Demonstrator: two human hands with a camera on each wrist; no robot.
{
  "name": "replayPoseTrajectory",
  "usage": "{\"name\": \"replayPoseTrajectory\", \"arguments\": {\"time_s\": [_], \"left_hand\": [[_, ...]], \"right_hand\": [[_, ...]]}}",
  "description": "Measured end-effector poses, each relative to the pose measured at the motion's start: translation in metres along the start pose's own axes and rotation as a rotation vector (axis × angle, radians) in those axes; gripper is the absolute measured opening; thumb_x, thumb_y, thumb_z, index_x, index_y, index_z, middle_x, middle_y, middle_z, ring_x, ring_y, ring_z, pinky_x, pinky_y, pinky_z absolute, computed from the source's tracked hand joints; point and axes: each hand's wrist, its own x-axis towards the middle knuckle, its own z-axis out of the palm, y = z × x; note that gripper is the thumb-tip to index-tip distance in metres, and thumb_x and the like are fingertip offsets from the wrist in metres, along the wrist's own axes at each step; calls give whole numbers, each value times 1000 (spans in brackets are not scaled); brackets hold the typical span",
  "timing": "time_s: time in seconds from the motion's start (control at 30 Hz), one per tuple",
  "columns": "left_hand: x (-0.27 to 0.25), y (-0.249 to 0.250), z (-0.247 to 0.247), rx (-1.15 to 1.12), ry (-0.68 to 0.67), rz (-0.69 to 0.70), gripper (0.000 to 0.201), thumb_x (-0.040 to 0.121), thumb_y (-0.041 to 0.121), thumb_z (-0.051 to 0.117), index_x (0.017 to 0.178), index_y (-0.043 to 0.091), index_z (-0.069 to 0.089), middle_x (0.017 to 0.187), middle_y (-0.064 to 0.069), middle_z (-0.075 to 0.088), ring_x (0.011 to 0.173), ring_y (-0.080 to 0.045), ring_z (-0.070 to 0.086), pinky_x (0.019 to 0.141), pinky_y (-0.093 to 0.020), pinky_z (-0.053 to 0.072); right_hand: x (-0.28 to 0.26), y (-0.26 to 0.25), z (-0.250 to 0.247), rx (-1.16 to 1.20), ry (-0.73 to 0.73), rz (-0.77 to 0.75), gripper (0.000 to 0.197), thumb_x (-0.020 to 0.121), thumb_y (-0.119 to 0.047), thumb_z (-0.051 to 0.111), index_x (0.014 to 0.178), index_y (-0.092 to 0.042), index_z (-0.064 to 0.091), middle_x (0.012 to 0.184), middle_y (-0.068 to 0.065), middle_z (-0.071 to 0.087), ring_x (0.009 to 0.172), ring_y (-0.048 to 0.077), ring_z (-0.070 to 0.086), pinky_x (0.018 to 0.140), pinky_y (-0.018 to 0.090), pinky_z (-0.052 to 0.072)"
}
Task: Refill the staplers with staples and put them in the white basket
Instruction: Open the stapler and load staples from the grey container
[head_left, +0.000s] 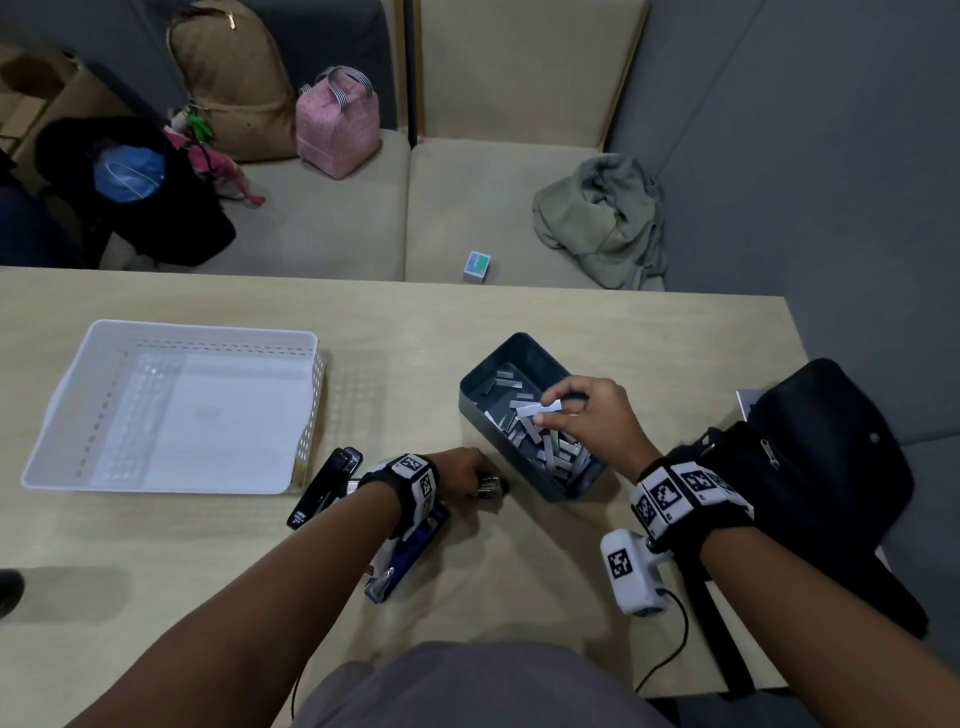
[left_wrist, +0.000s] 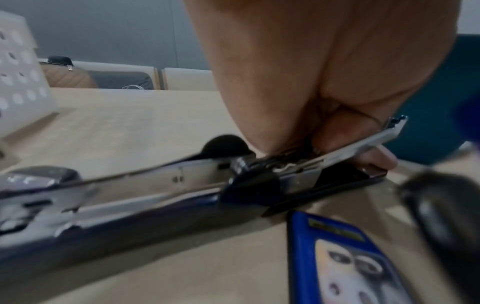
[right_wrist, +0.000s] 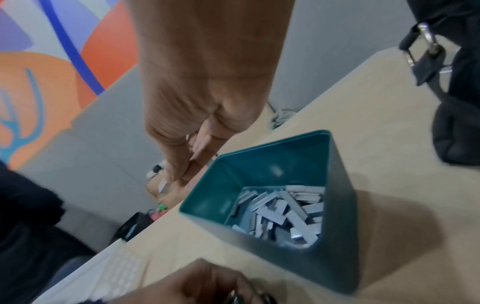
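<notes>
Pinching 1 staple strip (head_left: 548, 409) in right-hand fingers (head_left: 563, 395); left hand (head_left: 462, 470) gripping open stapler (left_wrist: 182, 185); could snap or slip if tilted.

Beige bench seat (head_left: 332, 223) (grey wall (head_left: 779, 130) behind), pale table (head_left: 519, 317)

An office lounge or meeting booth: a pale wood-grain counter (head_left: 519, 322) faces a beige cushioned bench seat (head_left: 332, 218) backed by grey padded partition panels (head_left: 779, 130), with a tan backpack (head_left: 234, 78) and pink lunch bag (head_left: 337, 124) left on it.
</notes>
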Motion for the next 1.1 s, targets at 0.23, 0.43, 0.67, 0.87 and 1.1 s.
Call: {"name": "replayPoseTrajectory", "arguments": {"time_s": [0.23, 0.43, 0.67, 0.87, 1.1], "left_hand": [[-5, -18, -1, 0, 132, 66, 24, 85, 20, 65, 104, 5, 65, 103, -15, 69, 87, -24, 61, 83, -33, 49], [-9, -21, -6, -23, 135, 118, 29, 84, 8, 63, 113, 8, 67, 110, -12, 69, 95, -23, 61, 86, -30, 47], [-9, -24, 0, 18, 327, 139, 16, 83, 19, 67, 95, 8, 71, 96, -11, 71, 83, -22, 62, 74, -26, 46], [-15, -36, 2, 107, 382, 73, 23, 82, 30, 70, 97, 12, 70, 97, -8, 71, 91, -24, 64, 78, -32, 50], [-24, -40, 9, 196, 379, -119, 21, 85, 36, 60, 92, 19, 69, 97, -4, 67, 93, -26, 62, 73, -32, 43]], "right_hand": [[-44, 4, 60, -550, -306, -392, 25, 89, -19, 66, 114, -20, 69, 105, -4, 63, 87, 3, 57, 79, 18, 48], [-51, 31, 95, -1021, -502, -106, 55, 94, -12, 44, 147, -12, 29, 122, 15, 53, 103, 33, 60, 79, 39, 48], [-51, 45, 107, -1106, -452, -32, 57, 97, -8, 34, 152, -13, 18, 126, 15, 52, 111, 36, 57, 85, 43, 49], [-51, 61, 103, -965, -414, -17, 66, 94, -23, 53, 151, -24, 21, 131, 4, 49, 114, 27, 55, 87, 43, 53], [-49, 58, 93, -633, -179, -96, 44, 92, -13, 61, 135, -15, 54, 115, 2, 58, 104, 17, 58, 95, 29, 49]]}}
